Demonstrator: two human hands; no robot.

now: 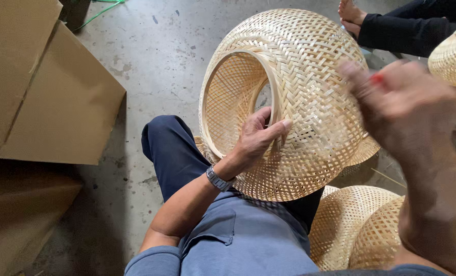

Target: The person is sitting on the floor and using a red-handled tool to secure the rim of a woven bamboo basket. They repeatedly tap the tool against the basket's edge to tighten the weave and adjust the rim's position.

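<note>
Blurred and close to the lens, the right hand (409, 110) is raised before the right flank of a large woven bamboo shade (289, 102); its fingers are smeared by motion, a small red mark is seen near one fingertip, and whether anything is held or the weave is touched cannot be told. Its forearm is cut off at the lower right edge of the view. The left hand (256, 140) is closed on the inner ring (261, 76) of the shade, with the thumb laid over the outer weave and the other fingers hidden inside the opening; a metal wristwatch (218, 179) is worn on that wrist. The shade is propped on its side upon the lap, against the dark blue trousers (174, 153), its opening turned to the left, its lower rim partly hidden behind the wrist and the grey-blue shirt (238, 240). More woven shades (358, 225) are stacked on the concrete floor (151, 56) at the lower right, half covered by the right arm, and another shade (453, 59) is clipped by the right edge. Brown cardboard boxes (49, 92) are piled along the left edge, only partly in view. At the top right corner, another person's bare foot (350, 13) and dark sleeve or trouser leg (412, 28) are seen, the rest being out of view.
</note>
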